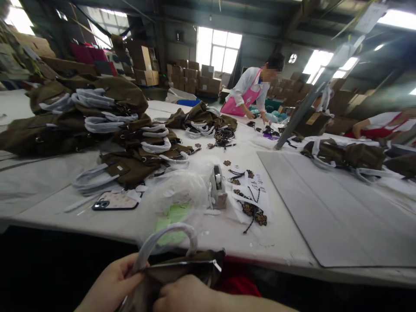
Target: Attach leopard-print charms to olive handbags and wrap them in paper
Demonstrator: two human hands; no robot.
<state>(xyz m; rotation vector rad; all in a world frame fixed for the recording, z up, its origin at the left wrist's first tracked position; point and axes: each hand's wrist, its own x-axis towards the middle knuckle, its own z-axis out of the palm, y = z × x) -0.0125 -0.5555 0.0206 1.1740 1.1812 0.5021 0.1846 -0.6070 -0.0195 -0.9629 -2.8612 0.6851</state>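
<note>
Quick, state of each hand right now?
Left hand: closed on the brown bag.
Right hand: at the bag's opening; fingertips hidden, so grip cannot be told.

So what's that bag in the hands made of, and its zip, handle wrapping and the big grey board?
The bag looks like matte cloth: dull olive-brown, without shine. Its zip seems to be metal: silvery and shiny. The handle wrapping, whitish and wrinkled, could be thin plastic or paper. The grey board, smooth, flat and stiff-looking, might be card or plastic.
</note>
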